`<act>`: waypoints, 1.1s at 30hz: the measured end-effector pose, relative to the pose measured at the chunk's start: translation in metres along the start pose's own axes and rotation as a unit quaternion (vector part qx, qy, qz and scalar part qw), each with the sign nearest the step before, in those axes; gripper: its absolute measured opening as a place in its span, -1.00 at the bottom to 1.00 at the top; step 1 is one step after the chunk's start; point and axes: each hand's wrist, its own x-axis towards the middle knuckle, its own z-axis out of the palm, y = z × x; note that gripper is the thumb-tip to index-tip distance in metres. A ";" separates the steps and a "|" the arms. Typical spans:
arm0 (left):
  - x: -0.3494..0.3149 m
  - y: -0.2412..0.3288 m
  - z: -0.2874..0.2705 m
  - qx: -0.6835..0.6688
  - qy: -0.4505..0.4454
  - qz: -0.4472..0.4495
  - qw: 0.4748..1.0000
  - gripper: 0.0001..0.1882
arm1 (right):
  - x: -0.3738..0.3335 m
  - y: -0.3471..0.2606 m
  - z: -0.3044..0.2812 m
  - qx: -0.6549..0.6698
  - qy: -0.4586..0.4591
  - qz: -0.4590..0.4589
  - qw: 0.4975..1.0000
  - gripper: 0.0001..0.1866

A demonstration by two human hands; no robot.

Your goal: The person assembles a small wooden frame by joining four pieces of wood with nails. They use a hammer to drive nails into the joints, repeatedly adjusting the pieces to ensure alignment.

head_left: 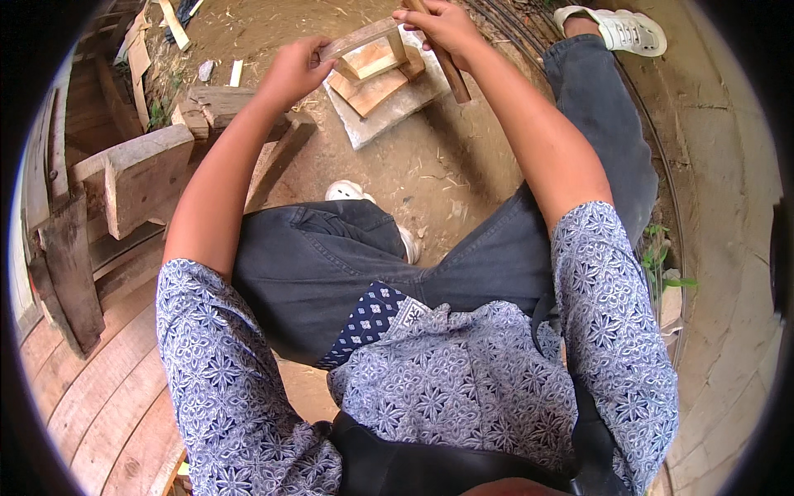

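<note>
My left hand (296, 73) is closed on the near-left end of a flat wooden strip (361, 39), thumb along its edge. The strip lies over a pale wooden block (370, 63). Beneath that block is a wider piece of wood (368, 93), resting on a grey stone slab (357, 132). My right hand (447, 33), at the strip's far-right end, grips a dark brown wooden stick (452, 78) like a tool handle. The stick slants down to the right of the slab, and its upper end runs out of view. Whether my right fingertips also touch the strip is hard to tell.
Rough timber offcuts (149, 169) and a stacked wooden structure (70, 264) stand on my left, with planks (107, 413) below. My shoes stand on the dirt ground (438, 182). Dark cables or pipes (517, 33) run along the concrete (719, 207) to the right.
</note>
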 end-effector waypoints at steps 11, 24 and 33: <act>0.007 0.005 -0.006 0.099 -0.018 0.055 0.993 -0.61 | 0.000 0.002 0.011 -0.039 0.025 -0.021 0.999 -0.75; 0.007 0.009 -0.013 0.121 -0.042 0.016 0.992 -0.54 | -0.001 -0.003 0.015 -0.025 0.045 -0.029 0.998 -0.77; 0.005 0.009 -0.010 0.140 -0.015 0.046 0.989 -0.56 | -0.002 -0.005 0.015 -0.031 0.049 -0.025 0.998 -0.79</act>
